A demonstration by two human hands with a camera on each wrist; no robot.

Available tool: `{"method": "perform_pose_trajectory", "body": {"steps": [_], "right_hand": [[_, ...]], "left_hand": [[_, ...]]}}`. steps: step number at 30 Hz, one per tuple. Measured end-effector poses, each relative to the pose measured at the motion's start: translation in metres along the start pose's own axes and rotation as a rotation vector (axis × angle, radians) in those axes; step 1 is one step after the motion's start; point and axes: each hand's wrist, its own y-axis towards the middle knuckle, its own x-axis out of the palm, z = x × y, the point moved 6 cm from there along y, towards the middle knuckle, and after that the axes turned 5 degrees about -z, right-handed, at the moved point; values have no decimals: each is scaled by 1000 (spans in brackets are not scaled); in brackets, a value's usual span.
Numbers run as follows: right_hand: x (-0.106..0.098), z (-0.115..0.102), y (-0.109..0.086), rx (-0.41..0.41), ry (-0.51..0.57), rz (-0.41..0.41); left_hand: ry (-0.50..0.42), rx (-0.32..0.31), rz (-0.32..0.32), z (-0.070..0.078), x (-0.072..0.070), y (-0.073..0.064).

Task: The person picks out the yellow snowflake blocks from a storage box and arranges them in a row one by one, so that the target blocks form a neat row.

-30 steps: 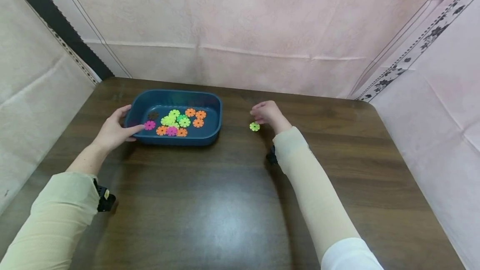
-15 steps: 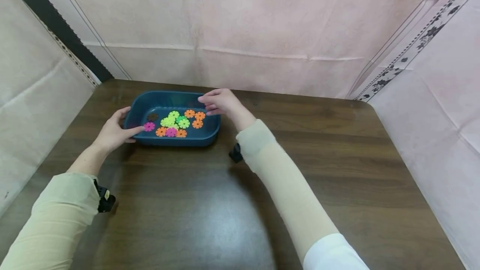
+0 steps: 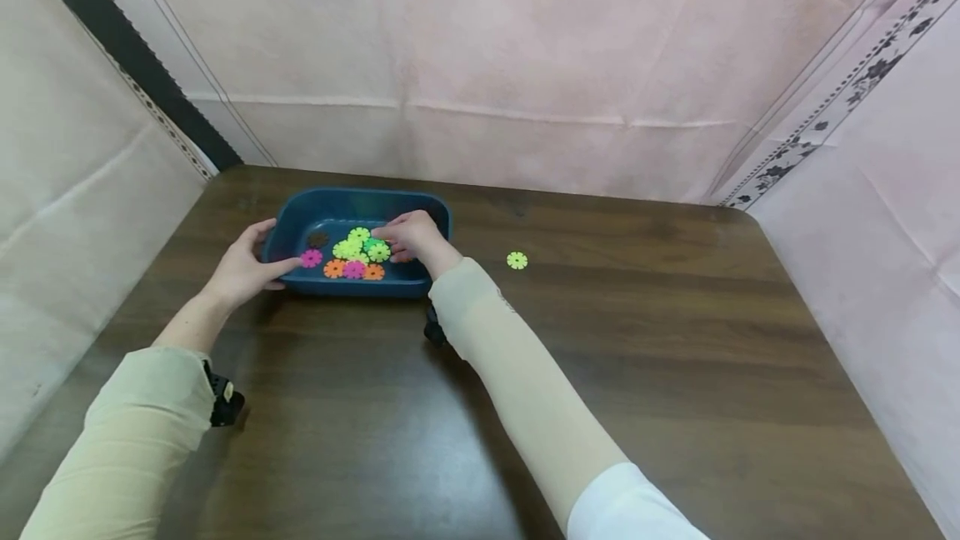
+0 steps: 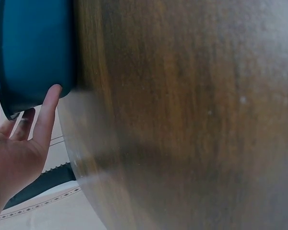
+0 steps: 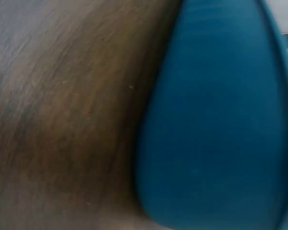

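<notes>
A dark blue plastic tub (image 3: 352,287) stands on the table, holding several flower-shaped notched discs in yellow-green, orange, pink, green and brown. At its left end my left hand (image 3: 243,269) grips it, thumb at the front near the pink disc (image 3: 311,258) and fingers along the outer wall. My right hand (image 3: 416,238) reaches inside the tub's right half, fingertips beside the yellow-green discs (image 3: 360,235). It covers the right part of the tub's floor, and whether it pinches a disc cannot be seen. On the table to the right lies one yellow-green disc (image 3: 517,260).
The brown wood-grain table (image 3: 675,357) reaches back to a pale cloth wall (image 3: 525,48), with more cloth at both sides. A black strip (image 3: 135,65) runs up the left corner. Each wrist carries a black camera, such as the left one (image 3: 227,402).
My right hand has moved left from beside the loose disc, over the tub's right end, and down into it. The loose disc stays on the table. My left hand keeps its grip.
</notes>
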Motion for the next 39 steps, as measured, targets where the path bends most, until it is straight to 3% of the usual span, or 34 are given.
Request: {"method": "perform_pose_trajectory", "body": {"steps": [8,13,18,22,32,35,39], "right_hand": [[9,20,14,15,-111,38],[17,18,22,-36,-353,31],[21,9,25,-47,-656,113],[24,5,26,-19,-778,156],[23,2,23,9,-729,190],[20,4,24,13,-616,188],[17,9,28,32,-381,164]], "left_hand": [[-21,-26,-10,-6,6,1],[-17,-28,-8,-7,5,2],[-18,-21,4,-5,2,4],[-18,-18,13,-4,0,3],[-15,-20,22,-4,-3,2],[-15,-19,22,-4,-2,2],[-15,-21,25,-4,-2,2]]}}
